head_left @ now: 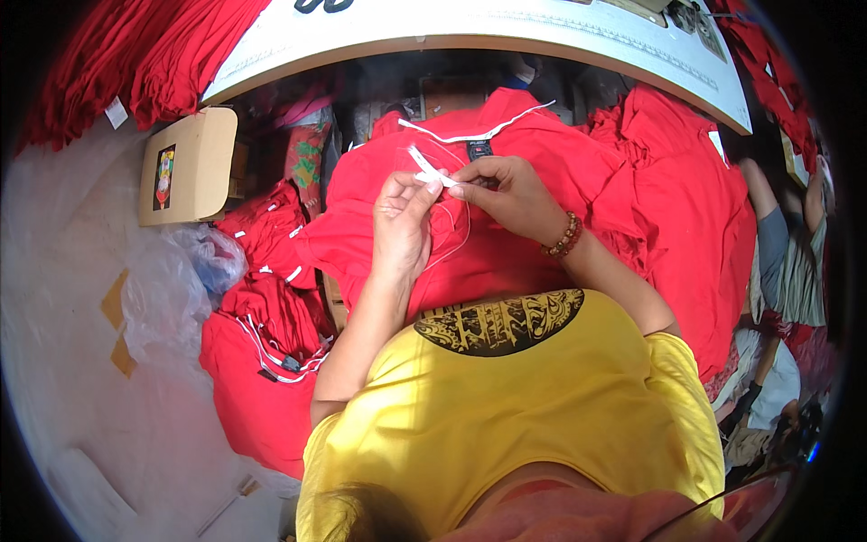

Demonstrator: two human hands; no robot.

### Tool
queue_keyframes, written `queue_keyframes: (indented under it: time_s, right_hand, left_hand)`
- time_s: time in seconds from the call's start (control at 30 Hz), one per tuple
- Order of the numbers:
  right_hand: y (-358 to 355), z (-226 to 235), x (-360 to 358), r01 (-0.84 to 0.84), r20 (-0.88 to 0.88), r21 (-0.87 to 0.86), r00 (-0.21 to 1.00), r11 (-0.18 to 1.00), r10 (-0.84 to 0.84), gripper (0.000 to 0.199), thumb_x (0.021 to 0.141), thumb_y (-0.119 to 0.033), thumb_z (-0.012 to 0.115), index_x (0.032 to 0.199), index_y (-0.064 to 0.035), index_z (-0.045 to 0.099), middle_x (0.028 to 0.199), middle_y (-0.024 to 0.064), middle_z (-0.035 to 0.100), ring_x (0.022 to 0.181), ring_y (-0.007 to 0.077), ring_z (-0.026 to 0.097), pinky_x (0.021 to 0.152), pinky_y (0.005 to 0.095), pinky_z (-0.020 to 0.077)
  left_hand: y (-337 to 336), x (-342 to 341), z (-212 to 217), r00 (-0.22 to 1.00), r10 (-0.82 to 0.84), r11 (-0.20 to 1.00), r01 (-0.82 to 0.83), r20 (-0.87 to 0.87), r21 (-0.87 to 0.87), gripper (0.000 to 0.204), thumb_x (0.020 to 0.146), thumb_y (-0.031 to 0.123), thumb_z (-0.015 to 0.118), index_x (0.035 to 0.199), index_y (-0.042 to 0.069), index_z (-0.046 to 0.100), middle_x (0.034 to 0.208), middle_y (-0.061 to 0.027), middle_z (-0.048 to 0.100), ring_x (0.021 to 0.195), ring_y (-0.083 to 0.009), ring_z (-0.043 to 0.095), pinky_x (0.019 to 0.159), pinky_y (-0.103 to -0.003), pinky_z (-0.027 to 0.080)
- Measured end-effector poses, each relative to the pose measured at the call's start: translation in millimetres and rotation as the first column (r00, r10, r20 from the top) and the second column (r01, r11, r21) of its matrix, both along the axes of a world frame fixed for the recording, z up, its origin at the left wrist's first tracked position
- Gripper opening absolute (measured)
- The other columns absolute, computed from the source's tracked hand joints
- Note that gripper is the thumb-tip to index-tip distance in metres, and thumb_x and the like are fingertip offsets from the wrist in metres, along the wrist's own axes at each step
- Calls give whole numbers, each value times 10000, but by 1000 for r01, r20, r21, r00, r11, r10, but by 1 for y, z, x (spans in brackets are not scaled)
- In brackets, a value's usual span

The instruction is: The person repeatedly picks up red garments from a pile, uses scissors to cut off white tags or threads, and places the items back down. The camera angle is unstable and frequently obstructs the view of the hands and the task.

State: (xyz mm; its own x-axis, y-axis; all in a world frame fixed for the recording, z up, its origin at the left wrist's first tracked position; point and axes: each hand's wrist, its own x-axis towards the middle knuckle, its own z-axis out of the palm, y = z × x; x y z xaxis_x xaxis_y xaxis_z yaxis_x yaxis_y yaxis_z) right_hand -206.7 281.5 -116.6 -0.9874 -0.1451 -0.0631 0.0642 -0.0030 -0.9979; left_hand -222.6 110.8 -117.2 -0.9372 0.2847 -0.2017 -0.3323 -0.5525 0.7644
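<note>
Over my lap lies a red garment (542,230) with white edging along its neckline and a dark label at the neck. Above it, my left hand (404,217) pinches a narrow white strip (421,164) between thumb and fingers. My right hand (513,194), with a beaded bracelet on the wrist, grips the strip's other end, so the fingertips of both hands nearly meet. The strip's free end sticks up to the left. A thin pale thread (469,226) loops down from the hands across the red cloth. Whether the strip is sewn to anything cannot be seen.
A white table (470,25) with ruler markings curves across the far side. Piles of red cloth (181,59) hang at the far left, near a cardboard box (188,167). Crumpled clear plastic (163,294) and more red garments (257,388) lie left. Another person's limbs (768,194) show at right.
</note>
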Motion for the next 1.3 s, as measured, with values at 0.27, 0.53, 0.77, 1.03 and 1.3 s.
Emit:
queue_keyframes:
  time_s: [0.27, 0.53, 0.77, 1.03, 1.3]
  right_hand:
    - [4, 0, -3, -58, 85, -90, 994, 994, 66, 140, 869, -108, 638, 903, 25, 664, 819, 7, 647, 772, 46, 582, 683, 211, 476]
    - [0, -13, -7, -15, 129, -195, 991, 981, 41, 197, 887, -137, 633, 998, 25, 653, 880, 5, 657, 791, 36, 576, 692, 191, 466]
    - [7, -7, -19, -98, 117, 61, 989, 993, 91, 182, 898, -106, 614, 1014, 30, 649, 896, 40, 666, 840, 86, 598, 771, 213, 477]
    - [9, -8, -23, -20, 175, -106, 984, 994, 39, 181, 881, -125, 621, 960, 29, 673, 860, 69, 686, 828, 114, 635, 749, 242, 497]
    - [14, -9, -20, 72, 265, -329, 964, 942, 19, 209, 892, -120, 597, 1013, 40, 654, 957, 93, 670, 887, 145, 627, 840, 272, 474]
  left_hand:
    - [4, -7, -9, 997, 78, 997, -77, 26, -31, 84, 861, -44, 595, 875, 31, 560, 944, -121, 646, 924, -159, 616, 855, -266, 483]
    - [14, -15, -6, 990, 142, 984, -143, -18, -108, 173, 855, -52, 596, 975, 19, 494, 885, -100, 650, 820, -133, 623, 770, -240, 494]
    - [18, -19, -3, 990, 88, 976, -109, -114, -189, 231, 856, -21, 609, 1036, 28, 473, 867, -94, 664, 795, -123, 636, 706, -222, 494]
    - [19, -42, -1, 989, 11, 938, -62, -150, -341, 242, 843, 10, 641, 1030, 17, 487, 851, -62, 639, 758, -103, 603, 682, -224, 492]
    - [3, -220, 47, 434, -342, 186, -838, -833, -513, 351, 806, 200, 641, 1087, -2, 579, 1056, -203, 586, 1006, -362, 565, 894, -405, 442]
